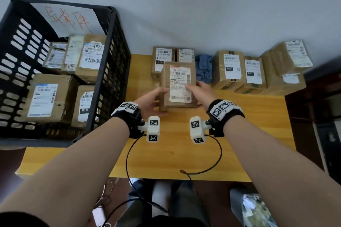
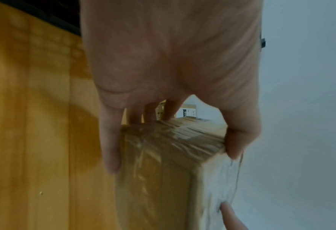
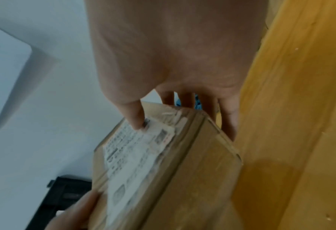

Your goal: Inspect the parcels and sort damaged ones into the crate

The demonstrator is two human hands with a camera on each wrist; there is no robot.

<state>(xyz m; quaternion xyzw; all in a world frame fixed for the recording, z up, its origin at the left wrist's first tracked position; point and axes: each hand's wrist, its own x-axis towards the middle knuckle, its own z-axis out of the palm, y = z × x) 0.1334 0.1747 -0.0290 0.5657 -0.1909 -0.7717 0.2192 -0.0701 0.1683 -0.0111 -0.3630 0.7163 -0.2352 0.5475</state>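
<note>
Head view, looking down on a yellow wooden table (image 1: pixel 166 158). Both hands hold one brown cardboard parcel (image 1: pixel 178 84) just above the middle of the table, its white label (image 1: pixel 180 84) facing up. The left hand (image 1: pixel 150 100) grips the parcel's left side, thumb on top at the label's edge. The right hand (image 1: pixel 200 92) grips the right side, thumb also resting on the label.

The left wrist view shows the left hand (image 2: pixel 169 74) with its thumb on the labelled face and the other fingers (image 2: pixel 110 147) wrapped round the opposite face; the parcel (image 2: pixel 163 171) is bound in shiny clear tape, wrinkled at the corner. The right wrist view shows the right hand (image 3: pixel 173 62) pinching the same parcel (image 3: pixel 182 171), with thumb on the label (image 3: pixel 131 155) and fingers behind it.

A black slotted crate (image 1: pixel 108 72) sits at the table's left end and already holds several parcels. More parcels stand along the far edge beside a crumpled blue cloth (image 1: pixel 203 69).

This looks like the inspection step. To do it well, I would turn the parcel slowly so each face, edge and corner comes under view, keeping both grips firm on opposite sides so it cannot slip. Press lightly for crushed corners or split tape. No tear or dent is plain from here; the underside is hidden. If damage shows, lift it leftward over the crate wall and set it on the parcels inside.
</note>
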